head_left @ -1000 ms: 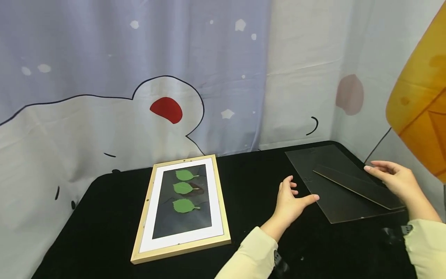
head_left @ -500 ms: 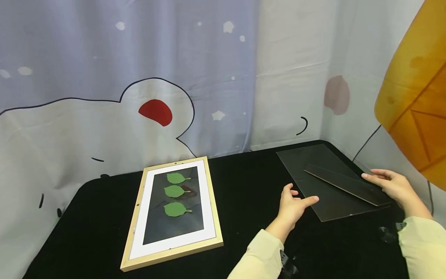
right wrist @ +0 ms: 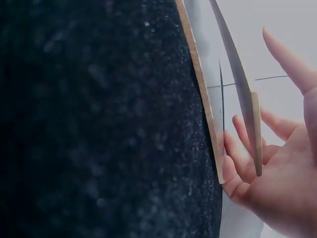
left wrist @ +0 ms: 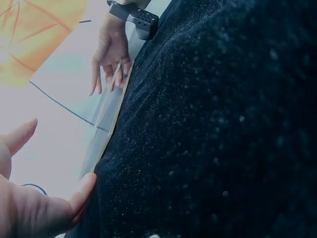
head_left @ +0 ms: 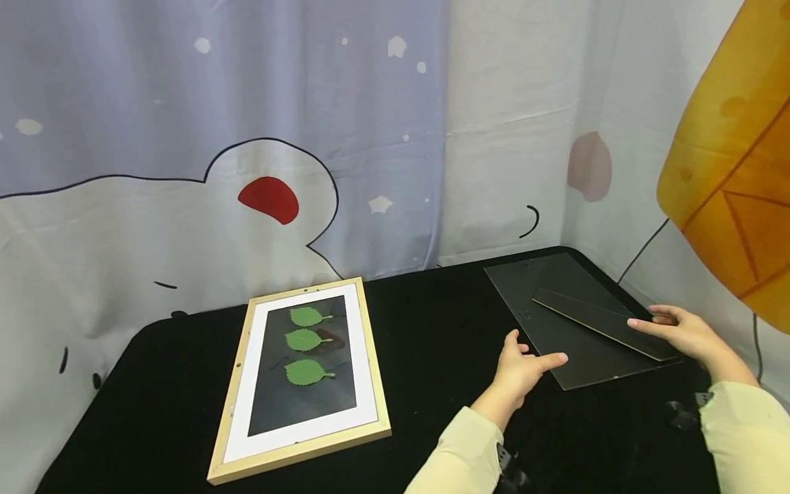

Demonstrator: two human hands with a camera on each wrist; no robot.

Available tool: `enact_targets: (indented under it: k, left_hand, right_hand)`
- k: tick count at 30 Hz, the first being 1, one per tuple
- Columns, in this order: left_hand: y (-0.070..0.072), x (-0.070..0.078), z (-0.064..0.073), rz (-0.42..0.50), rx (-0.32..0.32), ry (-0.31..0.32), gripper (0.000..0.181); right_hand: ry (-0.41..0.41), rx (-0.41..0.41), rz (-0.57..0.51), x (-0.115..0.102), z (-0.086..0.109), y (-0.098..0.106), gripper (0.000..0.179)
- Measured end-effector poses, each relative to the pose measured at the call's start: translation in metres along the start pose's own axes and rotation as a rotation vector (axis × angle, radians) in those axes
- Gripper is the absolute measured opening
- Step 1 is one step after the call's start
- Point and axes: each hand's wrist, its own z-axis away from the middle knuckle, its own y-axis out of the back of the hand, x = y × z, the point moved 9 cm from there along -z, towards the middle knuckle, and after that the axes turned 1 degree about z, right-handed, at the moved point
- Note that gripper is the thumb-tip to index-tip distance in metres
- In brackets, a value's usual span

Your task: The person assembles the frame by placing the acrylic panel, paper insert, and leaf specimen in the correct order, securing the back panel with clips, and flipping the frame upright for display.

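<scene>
In the head view a dark backing board [head_left: 555, 336] lies at the right of the black table, a long stand flap [head_left: 597, 320] raised slightly from it. My left hand [head_left: 513, 376] is at the board's left edge, thumb and fingers spread. At the right end, my right hand [head_left: 692, 342] has its thumb extended over the flap. In the right wrist view, the lower fingers [right wrist: 237, 186] touch or nearly touch the board's corner, and the flap's end stands between thumb and fingers. Whether the left thumb [left wrist: 81, 194] touches the board is unclear.
A light wooden picture frame [head_left: 299, 451] lies at the left with a white mat and several green leaves [head_left: 304, 339] on a dark ground. Printed curtains [head_left: 382, 123] stand behind the black-covered table [head_left: 432, 343]. Each wrist wears a small black device.
The head view has turned a little right, so the scene shifts left. My left hand has come nearer the board's edge. The right hand has lowered slightly, its thumb reaching further over the flap.
</scene>
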Motion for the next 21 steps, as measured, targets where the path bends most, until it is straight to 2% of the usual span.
enact_targets:
  k: [11, 18, 21]
  left_hand:
    - [-0.011, 0.000, 0.002, 0.051, -0.072, 0.025, 0.082]
    - [-0.017, 0.001, 0.005, -0.111, -0.085, -0.007, 0.089]
    - [-0.020, 0.001, 0.006, -0.140, -0.096, -0.006, 0.090]
  right_hand:
    - [-0.001, -0.043, 0.022, 0.003, -0.003, -0.007, 0.093]
    - [-0.024, -0.063, 0.053, 0.004, -0.005, -0.011, 0.098]
    - [-0.031, -0.072, 0.064, 0.004, -0.006, -0.011, 0.099]
